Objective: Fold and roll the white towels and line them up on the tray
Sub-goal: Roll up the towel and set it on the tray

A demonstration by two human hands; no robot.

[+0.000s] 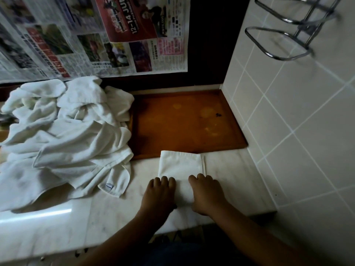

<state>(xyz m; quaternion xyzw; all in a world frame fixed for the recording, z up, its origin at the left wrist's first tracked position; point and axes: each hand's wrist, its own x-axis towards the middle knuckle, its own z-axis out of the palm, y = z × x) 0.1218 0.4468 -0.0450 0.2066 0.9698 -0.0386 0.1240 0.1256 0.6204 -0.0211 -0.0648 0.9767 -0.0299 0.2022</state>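
A narrow white terry towel, folded into a long strip (181,166), lies on the pale marble surface (234,169). Its far end just overlaps the near rim of the shallow brown wooden tray (172,129). The strip points straight at the tray, probably so that a finished roll ends up right beside its place.

The person's left grip (159,191) and right grip (206,192), both bare, sit side by side on the near end of the strip. The fingers of each are curled over it and closed on the cloth, while the thumbs are hidden beneath. The cloth between them looks slightly bunched, which suggests the first turn of the roll is being formed. Placing one grip near each edge should keep the roll even across its width.

No rolled towel shows on the tray, so the task appears to be at an early stage.

A loose heap of crumpled white towels (67,135) waits to the left, spilling against the tray's left side and close enough to draw from.

Sheets of printed newspaper (76,45) cover the back wall. A pale tiled wall (288,116) closes the right side, and a chrome wire rack (280,58) is fixed to it above.
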